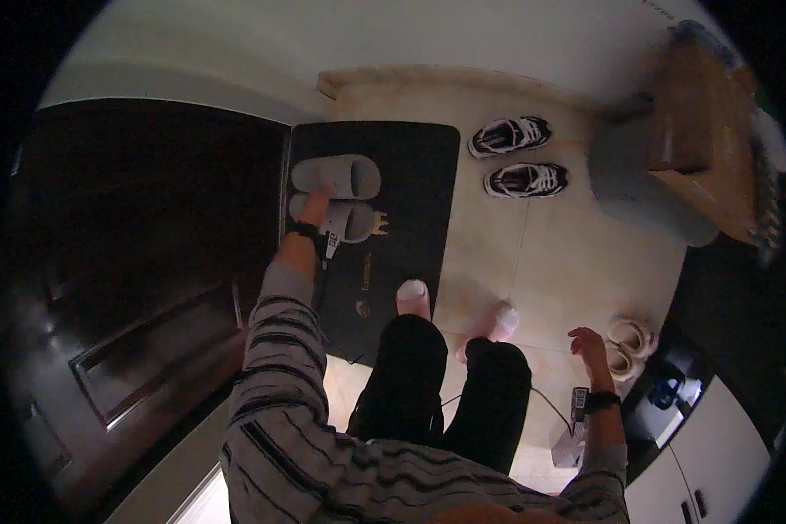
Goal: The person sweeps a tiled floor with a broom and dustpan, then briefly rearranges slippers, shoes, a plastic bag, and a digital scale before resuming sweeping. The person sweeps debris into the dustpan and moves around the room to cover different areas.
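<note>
My left hand reaches down over a pair of grey slide slippers on a dark doormat. It lies across the nearer slipper, its fingertips at the edge of the farther slipper. The dim picture does not show whether the fingers grip either one. To the right, my right hand hangs in the air with nothing in it, its fingers loosely bent and apart. Close beside it is a pair of beige slippers on the floor. Both wrists wear dark straps with small tags.
Black-and-white sneakers stand on the pale tiled floor. A dark door borders the mat at left. At right are a cardboard box, a grey bin-like object and a white cabinet. A cable runs near my legs.
</note>
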Motion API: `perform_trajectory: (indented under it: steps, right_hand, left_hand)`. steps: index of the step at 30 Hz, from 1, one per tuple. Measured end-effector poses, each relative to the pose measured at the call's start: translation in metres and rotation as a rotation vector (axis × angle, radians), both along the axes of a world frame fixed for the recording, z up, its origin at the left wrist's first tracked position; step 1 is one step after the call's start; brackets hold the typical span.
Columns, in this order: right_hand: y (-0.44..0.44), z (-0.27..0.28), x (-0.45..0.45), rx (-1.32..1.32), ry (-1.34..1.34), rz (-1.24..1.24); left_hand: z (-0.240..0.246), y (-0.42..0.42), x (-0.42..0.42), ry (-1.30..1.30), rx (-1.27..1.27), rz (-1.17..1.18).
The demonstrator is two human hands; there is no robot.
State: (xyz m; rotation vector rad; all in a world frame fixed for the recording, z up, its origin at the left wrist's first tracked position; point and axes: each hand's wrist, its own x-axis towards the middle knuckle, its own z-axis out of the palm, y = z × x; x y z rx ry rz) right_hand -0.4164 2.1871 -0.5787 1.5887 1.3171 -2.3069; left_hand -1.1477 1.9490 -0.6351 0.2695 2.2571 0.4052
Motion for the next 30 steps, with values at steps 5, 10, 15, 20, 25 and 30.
perform_trajectory:
  steps: [5,10,15,20,25,30]
  right_hand:
    - [0.025,-0.07,-0.03,0.056,-0.076,0.079]
    - [0.054,-0.119,-0.071,0.228,0.115,0.081]
    - [0.067,-0.146,-0.101,0.225,-0.031,0.088]
    - [0.058,-0.15,-0.105,0.227,-0.043,0.08]
    - [0.049,-0.152,-0.103,0.257,-0.007,0.114]
    - [0.046,-0.155,-0.106,0.236,-0.007,0.117]
  left_hand:
    - [-0.099,-0.007,-0.078,0.779,-0.04,-0.93]
    - [-0.151,0.018,-0.126,0.833,-0.134,-1.017]
    - [-0.167,0.046,-0.152,0.559,-0.161,-0.552]
    - [-0.123,0.1,-0.092,1.056,-0.013,-0.093]
    - [-0.079,0.205,0.026,0.6,0.527,-0.57]
    - [-0.071,0.29,0.162,0.51,0.598,-1.116]
